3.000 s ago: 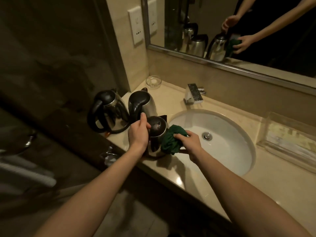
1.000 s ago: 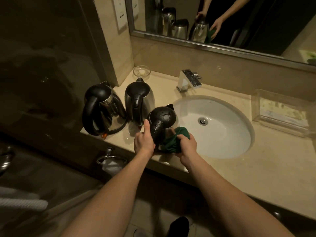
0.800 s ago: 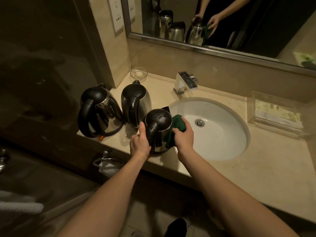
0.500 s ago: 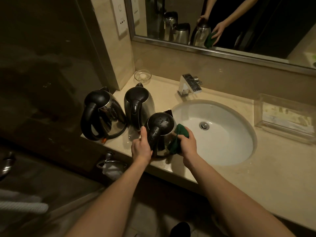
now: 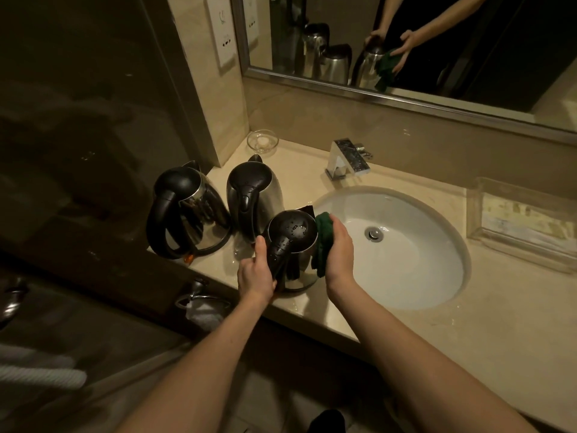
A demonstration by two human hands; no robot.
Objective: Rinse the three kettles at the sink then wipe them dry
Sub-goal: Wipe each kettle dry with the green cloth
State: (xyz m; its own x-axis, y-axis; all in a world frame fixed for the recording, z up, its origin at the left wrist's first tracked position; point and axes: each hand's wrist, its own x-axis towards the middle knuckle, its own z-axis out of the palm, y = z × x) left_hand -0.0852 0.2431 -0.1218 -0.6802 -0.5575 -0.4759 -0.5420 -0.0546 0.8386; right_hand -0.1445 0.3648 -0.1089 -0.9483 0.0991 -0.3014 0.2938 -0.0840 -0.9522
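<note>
Clamped round the handle of the near kettle (image 5: 293, 232), which stands on the counter (image 5: 406, 332) beside the sink (image 5: 421, 270), my left hand (image 5: 254, 273) steadies it while my right hand (image 5: 338, 254) has swept its clutched green cloth (image 5: 323, 242) up the side; the beaded lid means drying isn't done.

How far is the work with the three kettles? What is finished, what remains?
Rinsing looks done: the tap is off, all kettles stand on the counter. In hand: the left hand grips the near kettle by its handle; the right hand presses the green cloth on its side. Left: drops on its lid; whether the left kettle and middle kettle are dry, I cannot tell.
</note>
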